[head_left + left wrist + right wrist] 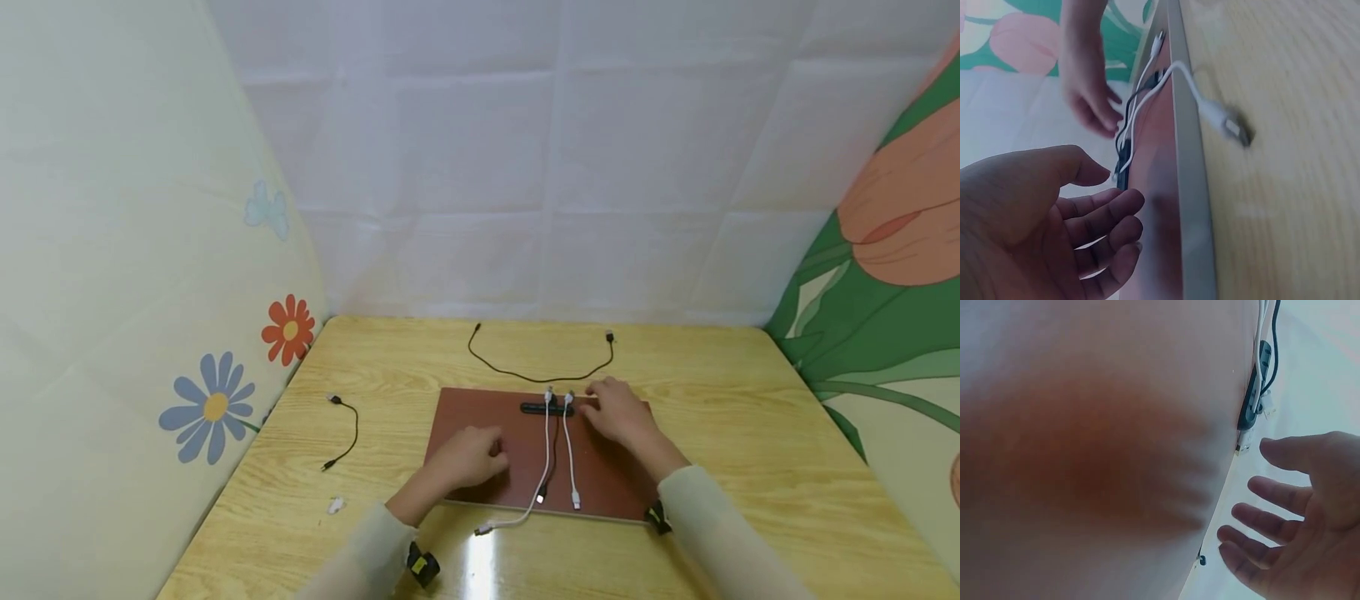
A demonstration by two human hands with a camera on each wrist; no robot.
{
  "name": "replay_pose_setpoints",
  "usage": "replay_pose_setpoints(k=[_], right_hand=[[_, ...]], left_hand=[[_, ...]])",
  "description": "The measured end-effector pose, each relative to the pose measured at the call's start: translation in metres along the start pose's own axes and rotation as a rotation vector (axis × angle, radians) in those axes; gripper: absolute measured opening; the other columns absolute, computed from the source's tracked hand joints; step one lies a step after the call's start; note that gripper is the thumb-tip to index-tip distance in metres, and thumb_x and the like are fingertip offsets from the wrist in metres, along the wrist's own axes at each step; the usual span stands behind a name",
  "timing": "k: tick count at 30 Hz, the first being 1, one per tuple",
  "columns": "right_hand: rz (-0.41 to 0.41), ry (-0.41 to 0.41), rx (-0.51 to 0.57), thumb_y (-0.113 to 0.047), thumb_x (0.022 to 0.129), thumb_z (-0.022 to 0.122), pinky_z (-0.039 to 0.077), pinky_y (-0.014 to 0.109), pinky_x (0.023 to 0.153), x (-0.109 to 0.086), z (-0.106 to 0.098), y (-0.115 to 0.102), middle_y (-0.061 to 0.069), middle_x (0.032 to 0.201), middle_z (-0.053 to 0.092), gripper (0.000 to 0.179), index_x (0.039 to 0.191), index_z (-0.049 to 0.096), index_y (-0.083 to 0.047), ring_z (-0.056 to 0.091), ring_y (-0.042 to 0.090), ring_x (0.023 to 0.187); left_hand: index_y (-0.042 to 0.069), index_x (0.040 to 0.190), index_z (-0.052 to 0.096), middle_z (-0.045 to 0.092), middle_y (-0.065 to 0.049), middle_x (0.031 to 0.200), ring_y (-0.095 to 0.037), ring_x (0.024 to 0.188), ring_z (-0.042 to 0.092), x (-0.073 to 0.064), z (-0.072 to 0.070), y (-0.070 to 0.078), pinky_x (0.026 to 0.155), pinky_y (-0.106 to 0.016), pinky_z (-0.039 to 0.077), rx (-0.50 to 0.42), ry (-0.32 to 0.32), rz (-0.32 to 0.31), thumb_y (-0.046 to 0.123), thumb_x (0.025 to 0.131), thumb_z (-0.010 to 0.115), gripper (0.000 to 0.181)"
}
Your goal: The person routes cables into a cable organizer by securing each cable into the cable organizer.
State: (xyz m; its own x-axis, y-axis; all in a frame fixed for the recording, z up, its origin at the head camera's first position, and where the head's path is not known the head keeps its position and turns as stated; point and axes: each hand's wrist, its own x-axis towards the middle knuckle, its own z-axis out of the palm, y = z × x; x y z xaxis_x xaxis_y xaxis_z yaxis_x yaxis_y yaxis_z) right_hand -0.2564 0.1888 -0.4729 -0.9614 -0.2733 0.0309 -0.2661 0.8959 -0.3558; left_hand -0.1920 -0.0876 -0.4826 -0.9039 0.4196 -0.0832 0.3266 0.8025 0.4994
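On the worktop (750, 417) lies a brown board (615, 493). My left hand (467, 458) hovers by its left part, fingers loosely bent; my right hand (618, 412), fingers spread, is near its far right corner. Beyond the board curves a long cable (540, 381). Between my hands, two white cables (571, 454) and a black cable (555, 442) run through a clip (531, 408) by the board's far edge.

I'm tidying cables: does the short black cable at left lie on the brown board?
No, the short black cable lies on the wooden table, left of the brown board.
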Motion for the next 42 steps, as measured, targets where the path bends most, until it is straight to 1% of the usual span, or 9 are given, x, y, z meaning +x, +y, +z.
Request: replay_pose_setpoints(k=[5, 13, 15, 18, 22, 25, 31, 36, 42], right_hand=[[0.025, -0.031, -0.001, -0.025, 0.100, 0.063, 0.041, 0.063, 0.102, -0.007, 0.002, 0.006, 0.031, 0.135, 0.053, 0.047, 0.134, 0.056, 0.007, 0.050, 0.051, 0.124], [0.001, -0.105, -0.018, -0.035, 0.102, 0.060, 0.027, 0.071, 0.110, -0.024, 0.005, 0.011, 0.035, 0.154, 0.031, 0.066, 0.151, 0.039, 0.004, 0.028, 0.058, 0.140], [-0.016, -0.113, -0.027, -0.037, 0.102, 0.060, 0.026, 0.073, 0.109, -0.027, 0.004, 0.011, 0.036, 0.156, 0.029, 0.069, 0.153, 0.037, 0.003, 0.024, 0.060, 0.141], [-0.038, -0.126, -0.050, -0.039, 0.102, 0.059, 0.026, 0.073, 0.109, -0.032, 0.004, 0.011, 0.035, 0.157, 0.027, 0.071, 0.154, 0.035, 0.002, 0.021, 0.061, 0.142], [-0.059, -0.140, -0.076, -0.041, 0.102, 0.059, 0.026, 0.072, 0.109, -0.038, 0.005, 0.012, 0.035, 0.157, 0.026, 0.072, 0.154, 0.035, 0.003, 0.019, 0.061, 0.142], [-0.061, -0.150, -0.082, -0.041, 0.102, 0.058, 0.025, 0.072, 0.110, -0.041, 0.006, 0.013, 0.035, 0.158, 0.025, 0.073, 0.155, 0.034, 0.003, 0.019, 0.060, 0.143], [-0.059, -0.154, -0.067, -0.043, 0.103, 0.055, 0.023, 0.073, 0.110, -0.045, 0.008, 0.015, 0.035, 0.159, 0.023, 0.072, 0.155, 0.034, 0.002, 0.016, 0.061, 0.144], [-0.061, -0.162, -0.074, -0.044, 0.104, 0.054, 0.022, 0.073, 0.110, -0.047, 0.010, 0.017, 0.035, 0.159, 0.023, 0.071, 0.154, 0.035, 0.003, 0.016, 0.062, 0.143], [-0.065, -0.159, -0.070, -0.046, 0.104, 0.052, 0.019, 0.073, 0.111, -0.047, 0.010, 0.019, 0.034, 0.160, 0.022, 0.072, 0.154, 0.035, 0.002, 0.015, 0.061, 0.144]], left_hand=[[0.015, 0.100, 0.065, 0.061, 0.008, 0.077, -0.008, 0.067, 0.055, -0.004, -0.012, -0.012, 0.062, -0.028, 0.047, -0.015, 0.030, -0.014, 0.022, 0.093, 0.067, 0.010], [0.010, 0.106, 0.066, 0.065, 0.004, 0.082, -0.014, 0.078, 0.061, -0.015, -0.032, -0.039, 0.072, -0.038, 0.052, -0.016, 0.102, -0.048, 0.022, 0.096, 0.068, 0.016], [0.008, 0.109, 0.066, 0.067, 0.002, 0.081, -0.016, 0.079, 0.062, -0.019, -0.037, -0.046, 0.073, -0.040, 0.052, -0.017, 0.114, -0.064, 0.022, 0.097, 0.068, 0.019], [0.005, 0.115, 0.067, 0.069, -0.002, 0.087, -0.017, 0.080, 0.062, -0.024, -0.044, -0.053, 0.073, -0.040, 0.052, -0.012, 0.127, -0.123, 0.023, 0.098, 0.067, 0.026], [0.003, 0.123, 0.067, 0.070, -0.012, 0.114, -0.030, 0.100, 0.066, -0.031, -0.051, -0.062, 0.082, -0.047, 0.054, 0.002, 0.156, -0.211, 0.027, 0.097, 0.068, 0.035], [0.002, 0.124, 0.067, 0.067, -0.018, 0.124, -0.042, 0.115, 0.061, -0.037, -0.054, -0.072, 0.092, -0.055, 0.051, 0.035, 0.187, -0.244, 0.028, 0.096, 0.069, 0.038], [-0.002, 0.124, 0.066, 0.065, -0.024, 0.124, -0.050, 0.115, 0.057, -0.048, -0.065, -0.089, 0.093, -0.060, 0.048, 0.078, 0.219, -0.286, 0.024, 0.096, 0.068, 0.038], [-0.004, 0.125, 0.064, 0.063, -0.028, 0.124, -0.051, 0.115, 0.056, -0.055, -0.072, -0.100, 0.091, -0.061, 0.049, 0.100, 0.226, -0.329, 0.026, 0.097, 0.067, 0.042], [-0.007, 0.124, 0.062, 0.064, -0.027, 0.121, -0.051, 0.114, 0.055, -0.060, -0.076, -0.113, 0.091, -0.061, 0.049, 0.107, 0.233, -0.392, 0.028, 0.096, 0.066, 0.045]])
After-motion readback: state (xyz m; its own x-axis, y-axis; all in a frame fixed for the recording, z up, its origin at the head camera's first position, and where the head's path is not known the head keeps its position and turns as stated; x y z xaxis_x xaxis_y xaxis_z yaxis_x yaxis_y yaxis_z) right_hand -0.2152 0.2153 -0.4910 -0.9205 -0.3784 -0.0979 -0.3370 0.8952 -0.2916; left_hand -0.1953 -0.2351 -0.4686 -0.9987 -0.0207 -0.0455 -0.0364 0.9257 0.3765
